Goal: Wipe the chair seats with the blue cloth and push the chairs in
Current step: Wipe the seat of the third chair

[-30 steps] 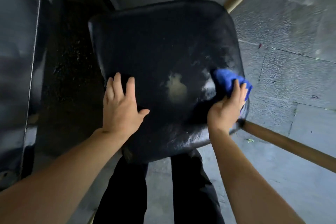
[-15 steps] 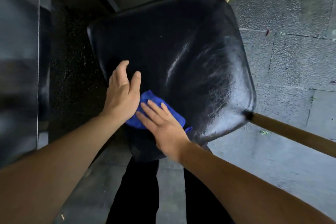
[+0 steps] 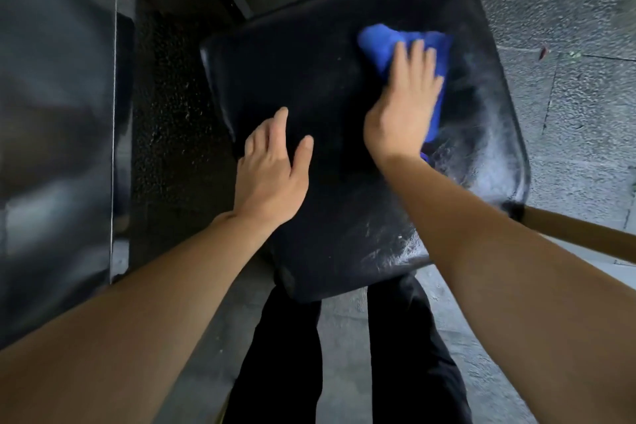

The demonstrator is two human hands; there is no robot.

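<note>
A black padded chair seat (image 3: 323,79) fills the middle of the view, seen from above, with wet streaks on its right and near parts. My right hand (image 3: 402,103) lies flat on the blue cloth (image 3: 382,41) and presses it onto the seat's far right part. The cloth sticks out beyond my fingertips and under my palm. My left hand (image 3: 273,169) rests flat on the seat's left edge with fingers spread and nothing in it.
Wooden chair legs (image 3: 578,234) stick out at the right and top right. A dark table edge (image 3: 62,113) runs down the left side. Grey tiled floor (image 3: 568,79) lies to the right. My own black trouser legs (image 3: 282,354) stand below the seat.
My right hand has swept the cloth from the seat's near left, beside my left hand, up to the far right part. My left hand has stayed on the left edge.
</note>
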